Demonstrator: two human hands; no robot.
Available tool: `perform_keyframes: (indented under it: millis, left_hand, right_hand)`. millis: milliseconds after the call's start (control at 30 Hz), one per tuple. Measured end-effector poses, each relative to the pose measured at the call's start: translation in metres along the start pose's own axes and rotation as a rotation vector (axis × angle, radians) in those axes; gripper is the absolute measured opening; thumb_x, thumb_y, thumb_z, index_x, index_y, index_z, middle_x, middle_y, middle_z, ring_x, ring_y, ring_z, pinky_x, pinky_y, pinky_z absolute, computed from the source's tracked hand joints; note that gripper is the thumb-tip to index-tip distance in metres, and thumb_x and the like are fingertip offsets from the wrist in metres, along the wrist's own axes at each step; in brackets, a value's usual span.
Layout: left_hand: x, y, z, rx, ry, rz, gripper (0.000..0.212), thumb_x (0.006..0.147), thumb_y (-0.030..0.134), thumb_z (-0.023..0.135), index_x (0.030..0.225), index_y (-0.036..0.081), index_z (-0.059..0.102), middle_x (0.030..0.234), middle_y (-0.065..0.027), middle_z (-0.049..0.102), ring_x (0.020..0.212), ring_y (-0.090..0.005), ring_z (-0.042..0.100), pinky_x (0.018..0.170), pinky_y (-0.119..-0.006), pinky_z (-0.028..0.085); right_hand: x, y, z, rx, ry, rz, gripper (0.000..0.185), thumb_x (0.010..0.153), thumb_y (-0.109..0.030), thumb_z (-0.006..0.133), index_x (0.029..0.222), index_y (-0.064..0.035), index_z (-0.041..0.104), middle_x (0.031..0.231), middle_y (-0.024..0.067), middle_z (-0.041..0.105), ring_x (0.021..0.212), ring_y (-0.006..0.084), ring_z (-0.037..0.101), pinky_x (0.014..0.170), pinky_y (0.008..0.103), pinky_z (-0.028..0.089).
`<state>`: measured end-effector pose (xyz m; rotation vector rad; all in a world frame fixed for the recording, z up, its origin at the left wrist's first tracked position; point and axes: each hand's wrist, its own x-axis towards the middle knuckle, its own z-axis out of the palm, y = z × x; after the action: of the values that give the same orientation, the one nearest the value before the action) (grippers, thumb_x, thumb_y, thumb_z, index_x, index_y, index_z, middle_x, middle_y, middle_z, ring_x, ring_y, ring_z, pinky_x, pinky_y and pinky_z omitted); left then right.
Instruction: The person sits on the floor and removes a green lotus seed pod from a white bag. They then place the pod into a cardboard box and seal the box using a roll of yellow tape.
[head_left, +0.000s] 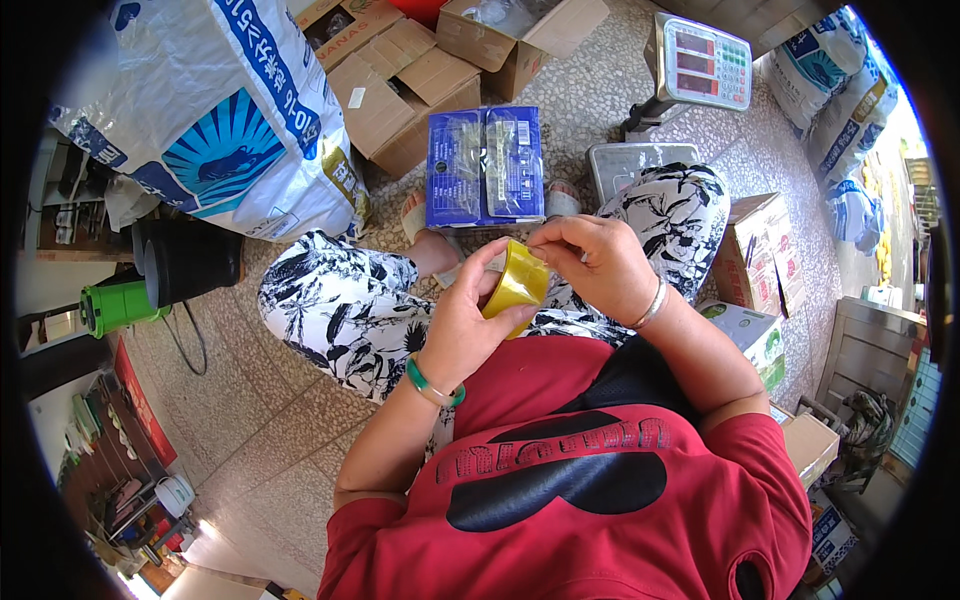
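My left hand (469, 311) holds a roll of yellow packing tape (523, 279), with the fingers inside its ring and the thumb on its outer face. Thumb and forefinger of my right hand (600, 259) pinch at the upper right edge of the roll; whether a loose tape end is between them is too small to tell. Just beyond both hands, a blue printed cardboard box (484, 166) rests on the floor between my feet. Strips of clear or yellowish tape lie across its flaps.
Beyond the blue box are opened brown cartons (409, 90). A large white woven sack (217, 127) leans in at left, near a black bucket (191, 262). A platform scale (637, 161) with a display head (705, 64) stands ahead right. More cartons (757, 255) line my right side.
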<state>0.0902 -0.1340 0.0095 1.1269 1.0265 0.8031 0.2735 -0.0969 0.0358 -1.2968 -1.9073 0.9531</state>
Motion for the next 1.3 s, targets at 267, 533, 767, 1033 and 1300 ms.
perform_keyframes:
  millis: [267,533,767,1033,1300]
  left_hand:
    - [-0.002,0.015,0.001,-0.212,0.002,-0.046,0.066,0.076,0.001,0.065,0.131,0.001,0.028,0.102,-0.0114,0.059,0.093,-0.0144,0.057,0.082,-0.027,0.046]
    - [0.007,0.038,0.013,-0.293,0.087,0.021,0.068,0.080,-0.002,0.059,0.135,0.004,0.020,0.110,-0.0133,0.056,0.098,-0.0169,0.056,0.085,-0.029,0.044]
    - [0.011,0.034,0.024,0.100,0.053,0.220,0.069,0.077,-0.006,0.058,0.135,0.004,0.022,0.103,-0.0145,0.060,0.093,-0.0180,0.059,0.081,-0.029,0.046]
    - [0.008,0.032,0.027,0.536,0.018,0.359,0.072,0.073,-0.009,0.058,0.135,0.004,0.024,0.096,-0.0142,0.062,0.087,-0.0195,0.061,0.075,-0.029,0.047]
    - [0.008,0.034,0.030,0.481,0.067,0.370,0.063,0.073,-0.003,0.060,0.130,0.002,0.033,0.094,-0.0192,0.062,0.086,-0.0317,0.062,0.074,-0.035,0.048]
  right_hand:
    - [-0.003,0.009,-0.014,0.197,0.125,0.188,0.013,0.080,-0.007,0.061,0.090,0.0006,0.059,0.070,0.0051,0.057,0.062,0.0118,0.056,0.055,0.0242,0.046]
    - [-0.037,0.010,-0.015,0.333,-0.261,0.268,0.024,0.080,-0.017,0.064,0.097,-0.0013,0.058,0.082,0.0077,0.059,0.073,0.0134,0.058,0.065,0.0263,0.048]
    - [-0.017,-0.001,-0.037,0.262,0.156,0.043,0.012,0.079,-0.005,0.061,0.090,-0.0029,0.057,0.088,0.0062,0.053,0.071,0.0125,0.053,0.061,0.0243,0.045]
    - [-0.008,-0.002,-0.039,0.157,0.002,-0.042,0.016,0.074,-0.003,0.067,0.084,-0.0024,0.055,0.087,0.0072,0.051,0.074,0.0167,0.054,0.064,0.0266,0.045]
    - [-0.011,0.000,-0.029,-0.121,0.135,-0.294,0.012,0.072,-0.006,0.062,0.075,-0.0042,0.050,0.073,0.0089,0.055,0.071,0.0284,0.055,0.061,0.0376,0.045]
